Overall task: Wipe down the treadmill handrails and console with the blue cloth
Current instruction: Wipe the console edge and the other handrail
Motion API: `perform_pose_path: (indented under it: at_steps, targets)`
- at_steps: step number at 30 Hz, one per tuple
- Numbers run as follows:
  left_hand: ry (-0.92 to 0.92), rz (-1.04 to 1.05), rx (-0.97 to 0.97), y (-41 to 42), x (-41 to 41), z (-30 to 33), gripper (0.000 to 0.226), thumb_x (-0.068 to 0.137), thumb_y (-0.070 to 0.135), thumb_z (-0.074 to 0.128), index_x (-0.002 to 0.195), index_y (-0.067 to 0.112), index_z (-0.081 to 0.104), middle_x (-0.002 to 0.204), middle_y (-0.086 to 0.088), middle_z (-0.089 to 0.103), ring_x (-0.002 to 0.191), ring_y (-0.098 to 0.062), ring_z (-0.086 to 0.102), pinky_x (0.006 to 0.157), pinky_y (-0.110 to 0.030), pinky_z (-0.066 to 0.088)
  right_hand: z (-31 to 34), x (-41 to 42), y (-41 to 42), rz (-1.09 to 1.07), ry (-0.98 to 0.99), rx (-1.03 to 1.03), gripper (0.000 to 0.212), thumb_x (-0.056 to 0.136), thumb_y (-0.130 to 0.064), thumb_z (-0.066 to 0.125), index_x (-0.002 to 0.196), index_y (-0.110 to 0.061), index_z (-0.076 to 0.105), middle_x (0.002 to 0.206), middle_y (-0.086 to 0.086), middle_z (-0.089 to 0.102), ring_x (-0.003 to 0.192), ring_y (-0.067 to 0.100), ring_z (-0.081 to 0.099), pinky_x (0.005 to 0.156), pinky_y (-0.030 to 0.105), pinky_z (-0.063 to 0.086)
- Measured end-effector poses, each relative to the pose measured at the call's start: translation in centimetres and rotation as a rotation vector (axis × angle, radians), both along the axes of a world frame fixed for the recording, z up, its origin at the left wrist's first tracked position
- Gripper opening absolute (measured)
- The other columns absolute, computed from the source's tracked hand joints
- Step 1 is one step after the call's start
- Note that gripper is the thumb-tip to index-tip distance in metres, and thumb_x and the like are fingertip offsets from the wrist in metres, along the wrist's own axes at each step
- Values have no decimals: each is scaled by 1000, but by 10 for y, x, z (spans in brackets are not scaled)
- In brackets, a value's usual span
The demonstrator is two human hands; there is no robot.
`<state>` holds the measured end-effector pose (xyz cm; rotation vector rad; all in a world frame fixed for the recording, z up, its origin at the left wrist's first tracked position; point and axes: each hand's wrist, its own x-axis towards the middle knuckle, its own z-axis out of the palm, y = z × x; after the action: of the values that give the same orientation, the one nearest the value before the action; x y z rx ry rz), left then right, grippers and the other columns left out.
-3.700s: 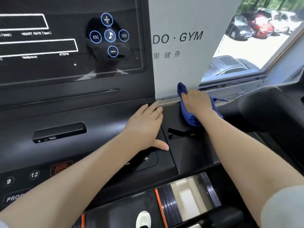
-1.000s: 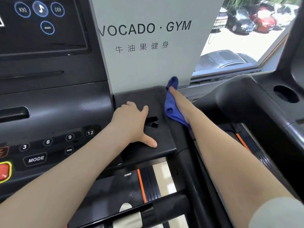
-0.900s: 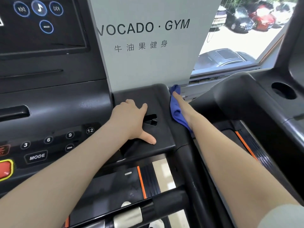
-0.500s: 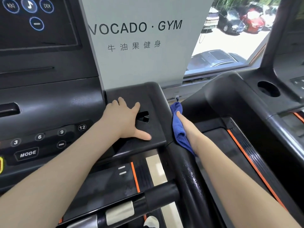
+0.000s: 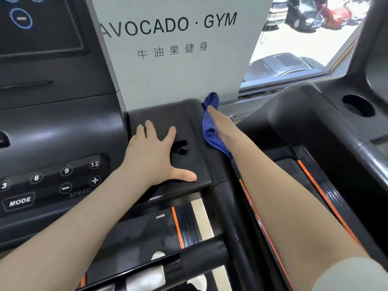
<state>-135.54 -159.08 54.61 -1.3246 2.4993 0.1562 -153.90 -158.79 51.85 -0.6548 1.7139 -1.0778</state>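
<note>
My right hand (image 5: pixel 218 124) presses the blue cloth (image 5: pixel 211 122) with straight fingers against the outer right side of the black console wing (image 5: pixel 189 114), near its far corner. The cloth's tip sticks up past my fingertips. My left hand (image 5: pixel 155 156) lies flat and spread on top of the wing, thumb out toward its front edge. The console keypad (image 5: pixel 52 181) with numbers, MODE and SPEED keys sits at the left. The right handrail (image 5: pixel 235 227) runs down from the wing toward me, and a front bar (image 5: pixel 201 257) crosses below.
A neighbouring treadmill (image 5: pixel 315 127) with a cup holder (image 5: pixel 358 106) stands close on the right, leaving a narrow gap beside my right arm. A grey gym sign (image 5: pixel 178 49) rises just behind the wing. A window (image 5: pixel 304 34) shows parked cars outside.
My right hand has slid the cloth back up the wing's side toward its far corner, after moving down toward the handrail. My left hand stayed flat on the wing.
</note>
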Motion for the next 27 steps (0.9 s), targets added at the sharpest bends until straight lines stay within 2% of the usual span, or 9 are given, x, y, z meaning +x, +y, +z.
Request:
perform_pose_path:
  at_steps: [3,8,10,12,14,16,18,21,27]
  targets:
    - [22,7,5,2,2,-3,127,44,92,35,148,30,-5,153,-25,-3,142,-39,1,114,-45,18,-5,3,14,101,154,-76,45,101,-36,29,142,-17,35,129,1,52,117,16,49,106,30,34]
    - [47,22,34,1,1,-1,125,49,89,44,148,31,-4,154,-25,-4,143,-39,-1,115,-45,15,-12,13,64,258,435,-219,51,100,-20,33,149,-28,20,153,-8,25,139,6,22,109,18,16]
    - [53,27,44,2,1,0,125,50,88,46,148,31,-4,153,-26,-4,143,-40,-1,115,-45,12,-13,19,84,332,595,-209,52,99,-17,37,148,-27,23,158,-2,9,145,11,8,105,12,10]
    - [55,29,47,3,2,0,123,51,87,46,148,31,-5,154,-25,-5,143,-39,-2,116,-45,10,-16,25,106,391,695,-211,48,98,-17,40,144,-26,34,159,1,4,145,16,6,110,18,8]
    - [51,38,55,5,3,0,122,53,87,47,148,32,-5,154,-24,-6,143,-38,-3,116,-44,10,-15,32,128,454,894,-315,43,94,-17,41,136,-17,48,156,11,17,142,22,9,115,30,7]
    - [40,46,55,4,0,1,121,54,86,49,148,33,-5,154,-24,-5,144,-37,-2,115,-44,13,-13,35,136,507,1093,-441,34,87,-10,45,116,-2,62,137,22,47,130,26,21,109,34,12]
    - [26,49,49,3,-2,3,121,55,85,51,148,33,-4,154,-24,-4,143,-37,-1,115,-45,15,-12,31,128,560,1019,-404,32,88,-12,44,112,1,61,134,23,50,133,27,21,110,33,10]
    - [20,46,41,5,-1,2,120,56,85,50,148,32,-5,154,-23,-5,143,-36,-2,115,-44,14,-13,22,104,539,880,-301,45,90,-28,28,124,-7,49,152,13,25,144,25,13,117,42,11]
    - [43,40,36,4,6,2,114,56,85,46,146,38,-5,157,-15,-8,145,-28,-5,114,-44,17,-8,18,57,506,938,-314,28,99,-8,34,122,-2,48,156,12,16,144,22,12,116,39,7]
